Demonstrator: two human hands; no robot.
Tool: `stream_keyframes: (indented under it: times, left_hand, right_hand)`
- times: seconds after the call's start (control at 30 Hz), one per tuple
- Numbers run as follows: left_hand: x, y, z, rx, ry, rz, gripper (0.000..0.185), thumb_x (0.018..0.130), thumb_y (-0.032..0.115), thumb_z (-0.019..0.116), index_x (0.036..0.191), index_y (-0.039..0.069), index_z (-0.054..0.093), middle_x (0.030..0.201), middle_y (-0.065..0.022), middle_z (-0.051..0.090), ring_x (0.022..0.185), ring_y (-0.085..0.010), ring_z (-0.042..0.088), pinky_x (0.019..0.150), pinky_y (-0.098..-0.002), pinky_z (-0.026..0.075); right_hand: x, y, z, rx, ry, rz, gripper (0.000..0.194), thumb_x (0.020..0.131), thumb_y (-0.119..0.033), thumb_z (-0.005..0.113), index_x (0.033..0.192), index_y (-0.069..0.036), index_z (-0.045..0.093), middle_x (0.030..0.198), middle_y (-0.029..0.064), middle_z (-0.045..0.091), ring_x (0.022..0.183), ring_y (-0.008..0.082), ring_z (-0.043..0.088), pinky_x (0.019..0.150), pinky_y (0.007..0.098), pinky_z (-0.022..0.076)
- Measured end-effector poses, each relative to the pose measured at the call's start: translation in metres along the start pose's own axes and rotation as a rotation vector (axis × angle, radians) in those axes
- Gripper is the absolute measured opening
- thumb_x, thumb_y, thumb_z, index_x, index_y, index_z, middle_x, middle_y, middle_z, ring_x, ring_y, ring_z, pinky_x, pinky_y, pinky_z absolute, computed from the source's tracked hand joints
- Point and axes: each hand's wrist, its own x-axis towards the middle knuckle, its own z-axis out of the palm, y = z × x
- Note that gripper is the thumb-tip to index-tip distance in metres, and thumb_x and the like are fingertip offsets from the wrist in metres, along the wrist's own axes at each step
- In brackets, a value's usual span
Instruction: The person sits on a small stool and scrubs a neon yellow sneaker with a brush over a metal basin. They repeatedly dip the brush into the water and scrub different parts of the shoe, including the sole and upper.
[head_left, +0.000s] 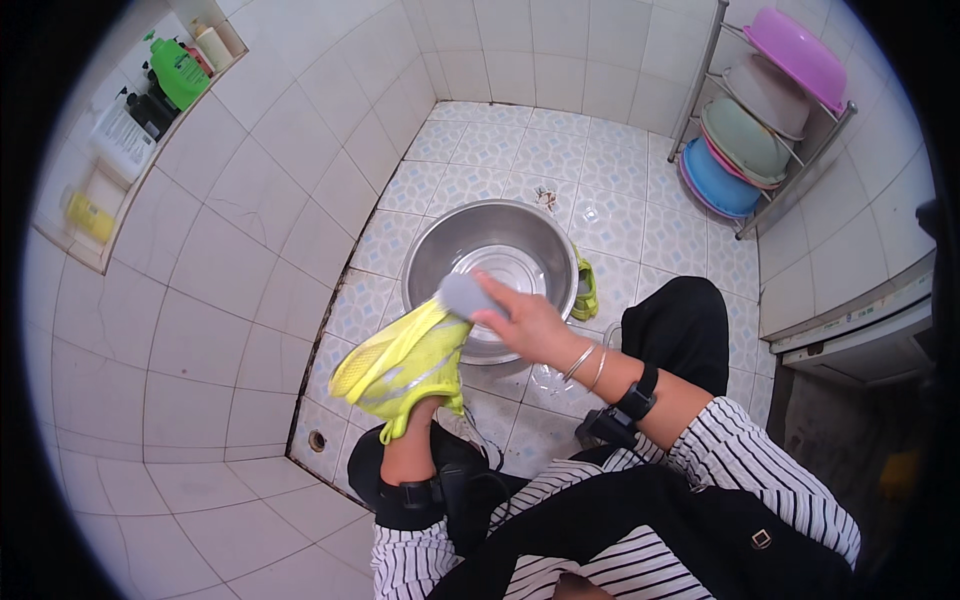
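Note:
My left hand (423, 421) is pushed into a neon-yellow mesh shoe (409, 364) and holds it up, sole side out of sight. The shoe hides my fingers; only the wrist shows at its opening. My right hand (529, 322) grips a grey oval object (466, 295), perhaps a scrubbing brush, slightly blurred, against one end of the shoe. Both are over the near-left rim of a round stainless-steel basin (427, 240) on the floor, with some clear water apparently inside. Beyond its right side stands a second neon-yellow shoe (586, 289), partly hidden by the basin.
A metal rack (806, 161) at the right wall carries several plastic basins (795, 56). Pump bottles (178, 73) and a yellow container (90, 216) stand in a tiled niche on the left. A floor drain (317, 440) lies near the left wall. My knees flank the work.

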Motion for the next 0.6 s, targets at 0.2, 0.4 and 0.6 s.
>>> stream_keyframes:
  times: [0.2,0.4,0.6]
  left_hand:
    - [0.070,-0.024,-0.002,-0.682,0.094,0.011,0.038,0.099,0.022,0.052,0.134,0.010,0.055,0.136,-0.0138,0.058,0.126,-0.0287,0.054,0.106,-0.0390,0.043]
    - [0.089,-0.039,0.003,-1.148,0.113,0.019,0.041,0.099,0.025,0.051,0.136,0.008,0.053,0.136,-0.0144,0.058,0.126,-0.0287,0.054,0.107,-0.0387,0.043]
    - [0.082,-0.059,-0.009,-1.516,0.087,0.072,0.044,0.100,0.027,0.051,0.138,0.006,0.051,0.136,-0.0150,0.058,0.126,-0.0286,0.054,0.107,-0.0383,0.043]
  right_hand:
    - [0.019,0.066,-0.024,0.598,0.467,0.236,0.059,0.095,-0.028,0.067,0.142,0.002,0.048,0.128,0.0145,0.065,0.118,0.0187,0.060,0.099,0.0303,0.0465]
    - [0.002,0.010,0.003,0.313,0.301,-0.151,0.064,0.097,-0.028,0.063,0.148,0.001,0.039,0.139,0.0204,0.056,0.128,0.0256,0.056,0.103,0.0335,0.0444]
    - [-0.020,0.040,0.032,0.205,0.183,-0.065,0.065,0.096,-0.025,0.062,0.151,-0.002,0.034,0.146,0.0225,0.049,0.133,0.0285,0.052,0.105,0.0337,0.0435]
